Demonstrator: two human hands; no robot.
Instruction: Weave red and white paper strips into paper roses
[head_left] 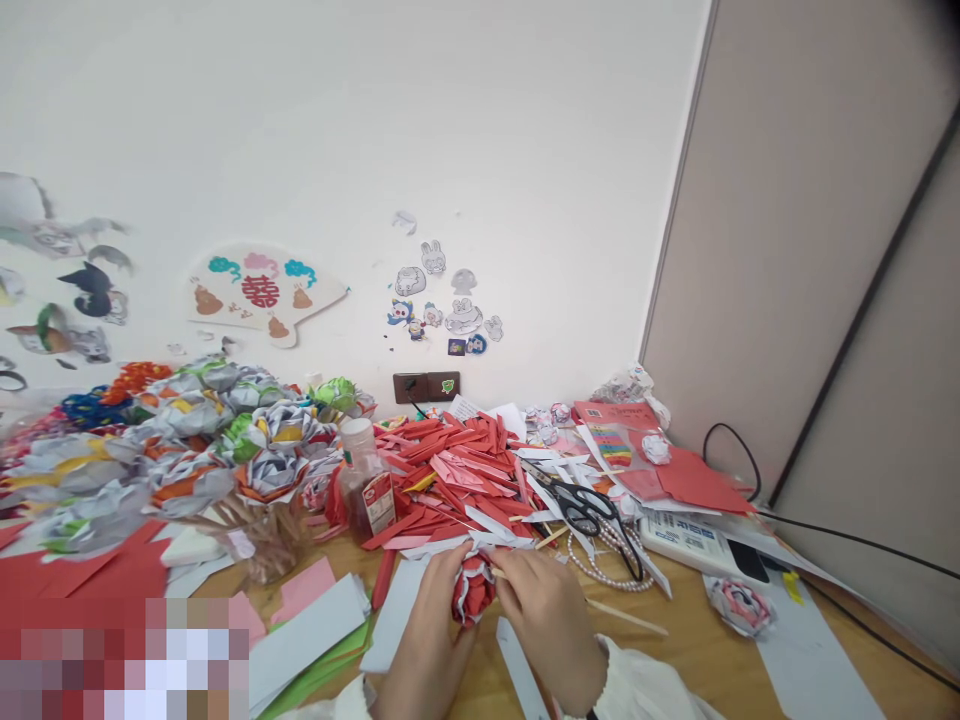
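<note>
My left hand (433, 630) is closed around a red and white paper flower (474, 592), holding it above the front of the table. Between the fingers of my right hand (551, 615) runs a thin wooden stick (626, 617); its near end touches the flower's right side, and the long end sticks out past the wrist to the right. White paper strips (517, 665) lie beneath the hands. Just beyond them is a big heap of folded red paper strips (450, 465).
Black-handled scissors (589, 508) and a pearl string (611, 570) lie to the right. A glue bottle (366, 480) stands behind my left hand. Many finished paper flowers (195, 430) crowd the left. Another flower (741, 606) sits at right, near black cables (855, 538).
</note>
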